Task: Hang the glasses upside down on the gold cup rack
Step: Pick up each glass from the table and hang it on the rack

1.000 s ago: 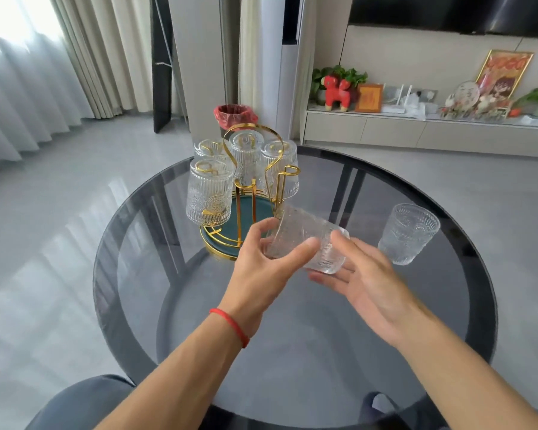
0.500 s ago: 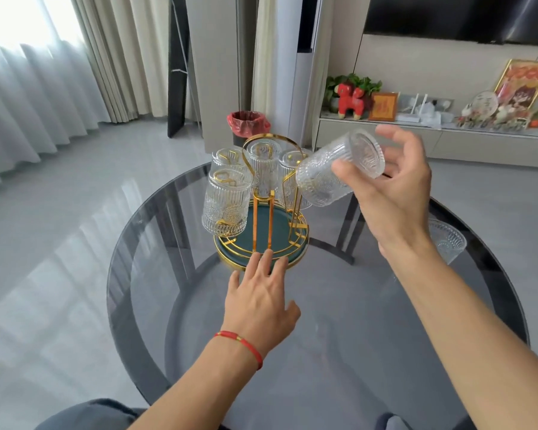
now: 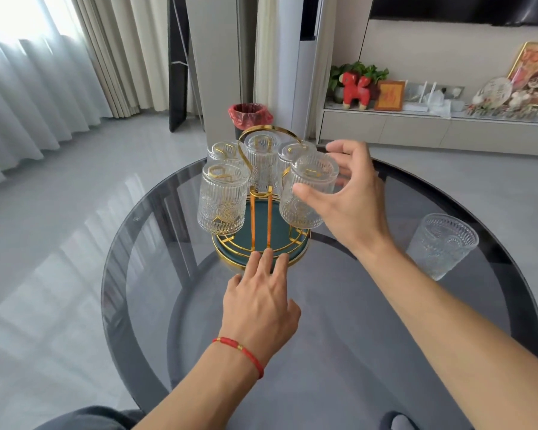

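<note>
glass in hand (image 3: 308, 193): upside down on the rack's front right peg, mouth hanging just above the green base; inverted so the peg carries it from inside.
right hand (image 3: 351, 203): wrapped around that glass, thumb on the near wall, fingers behind the far side; it looks to be settling the glass on the peg, and i cannot tell whether the peg already bears the weight.
left hand (image 3: 261, 302): empty, flat on the table, fingers spread narrowly with the tips touching the near rim of the rack's base, likely to keep the rack from sliding or tipping.
gold cup rack (image 3: 263, 243): toward the far edge of the table; four other glasses hang inverted on it, the front left one (image 3: 222, 201) level with the held one.
last glass (image 3: 441, 243): upright near the table's right edge, well apart from the rack, not yet hung.
table (image 3: 339, 352): round, dark glass.
</note>
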{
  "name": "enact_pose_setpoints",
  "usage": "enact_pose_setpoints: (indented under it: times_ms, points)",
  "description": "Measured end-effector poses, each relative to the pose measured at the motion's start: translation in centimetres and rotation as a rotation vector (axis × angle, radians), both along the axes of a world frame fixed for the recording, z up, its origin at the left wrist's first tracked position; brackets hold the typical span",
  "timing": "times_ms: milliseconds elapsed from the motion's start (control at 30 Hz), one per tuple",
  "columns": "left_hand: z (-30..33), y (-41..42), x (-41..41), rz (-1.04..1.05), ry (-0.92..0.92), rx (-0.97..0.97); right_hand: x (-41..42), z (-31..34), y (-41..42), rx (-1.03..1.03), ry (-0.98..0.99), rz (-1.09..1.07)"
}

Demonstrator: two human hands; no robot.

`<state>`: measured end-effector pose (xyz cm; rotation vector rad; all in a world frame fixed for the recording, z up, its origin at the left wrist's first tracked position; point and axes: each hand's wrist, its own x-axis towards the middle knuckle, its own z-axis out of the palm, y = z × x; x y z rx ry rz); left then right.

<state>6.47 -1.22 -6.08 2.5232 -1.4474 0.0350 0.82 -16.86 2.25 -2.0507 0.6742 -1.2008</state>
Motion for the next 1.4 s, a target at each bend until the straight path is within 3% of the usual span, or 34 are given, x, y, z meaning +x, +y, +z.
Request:
enact_pose_setpoints:
  times_ms: [700,867,1100,1167,1233,1300,1400]
  points:
    - [0.1,0.3,0.1,-0.011,0.052,0.002,-0.7,-2.1,1.1,-0.159,0.302,0.090]
    - [0.9,0.4,0.4,0.018,0.143,-0.124,-4.0,-2.2,0.7,-0.141,0.303,0.067]
    - [1.4,0.6,-0.8,-0.059,0.228,-0.346,-11.6,-3.9,-1.7,-0.169,0.423,-0.171]
    - [1.2,0.7,-1.2,-0.081,0.245,-0.378,-12.9,-4.7,-3.0,-0.069,0.386,-0.333]
    - [1.1,0.6,-1.5,-0.093,0.261,-0.402,-13.5,-5.4,-4.4,0.173,0.309,-0.448]
    - [1.2,0.3,-1.9,-0.104,0.281,-0.417,-13.6,-6.7,-5.4,0.397,0.232,-0.463]
    - [1.3,0.0,-2.2,-0.108,0.305,-0.437,-13.4,-8.8,-6.9,0.526,0.132,-0.492]
